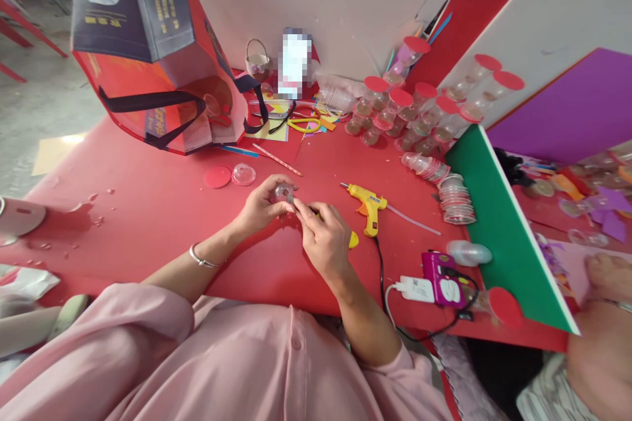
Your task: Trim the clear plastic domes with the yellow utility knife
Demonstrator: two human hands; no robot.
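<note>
My left hand (269,202) is closed around a small clear plastic dome lid (284,193) with a hole in its top. Close against it, my right hand (326,237) grips what looks like a pair of scissors, whose yellow handle (353,239) shows past the palm. The fingers of that hand hide most of the tool, and its tip meets the lid's edge. Beyond my left hand, another clear dome lid (243,174) lies beside a flat red disc (218,177). A yellow hot glue gun (368,207) with a clear glue stick rests to the right.
A large red and navy bag (143,59) stands at the back left. Red-capped clear cup pieces (399,99) crowd the back right, near stacked lids (457,200). A purple power box (439,276) with cords sits front right, by a green divider (513,230). Someone's arm (600,342) is beyond it.
</note>
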